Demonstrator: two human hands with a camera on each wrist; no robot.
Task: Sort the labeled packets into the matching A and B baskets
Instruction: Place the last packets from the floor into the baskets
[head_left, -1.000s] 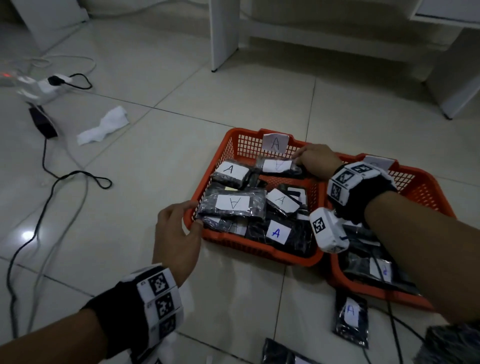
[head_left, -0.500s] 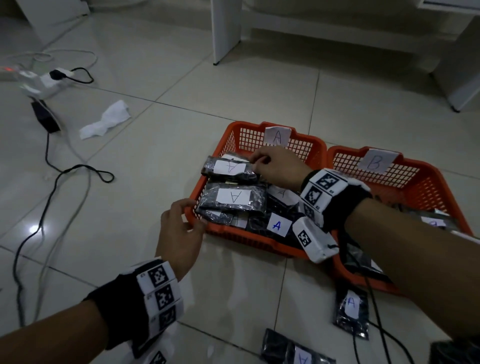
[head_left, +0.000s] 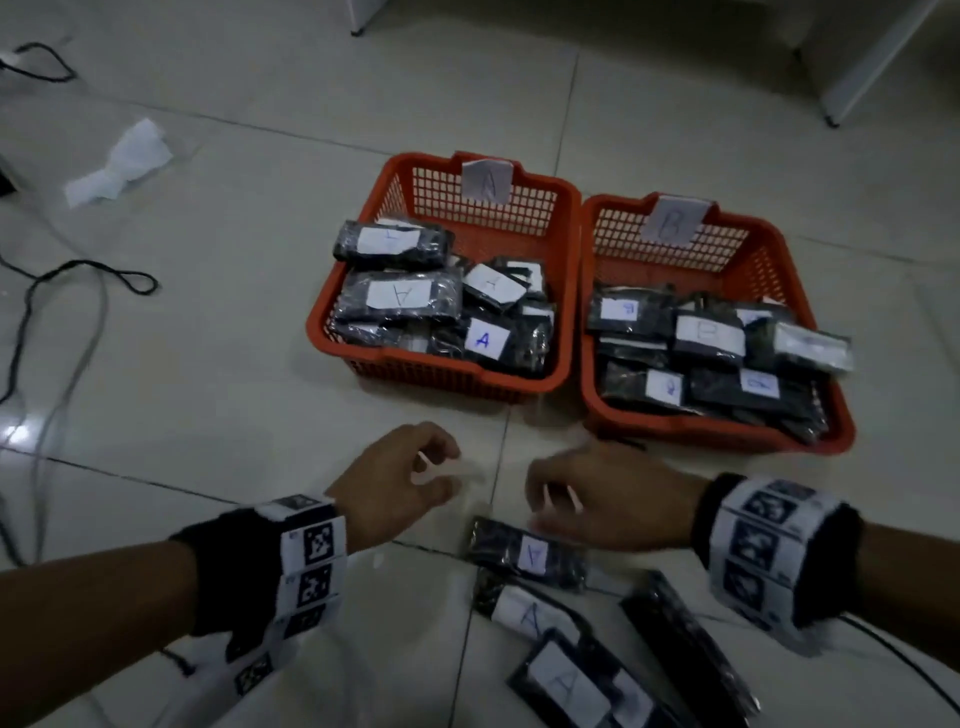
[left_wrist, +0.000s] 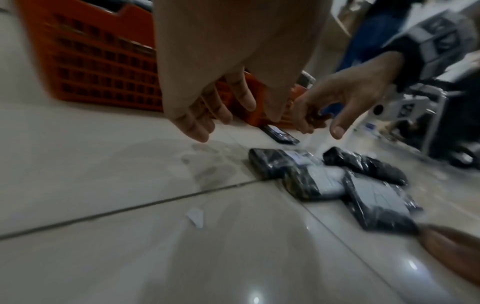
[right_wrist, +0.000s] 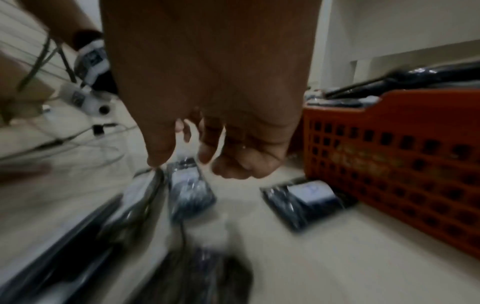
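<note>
We note both hands empty, fingers loosely spread: left hand (head_left: 395, 483) just left of the nearest A packet (head_left: 524, 553), right hand (head_left: 597, 506) directly over it.

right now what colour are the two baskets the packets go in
Both the A basket and the B basket are orange-red plastic mesh; the head view shows it best.

Two orange baskets (head_left: 571, 291); roughly five loose packets (head_left: 527, 553) on the floor.
</note>
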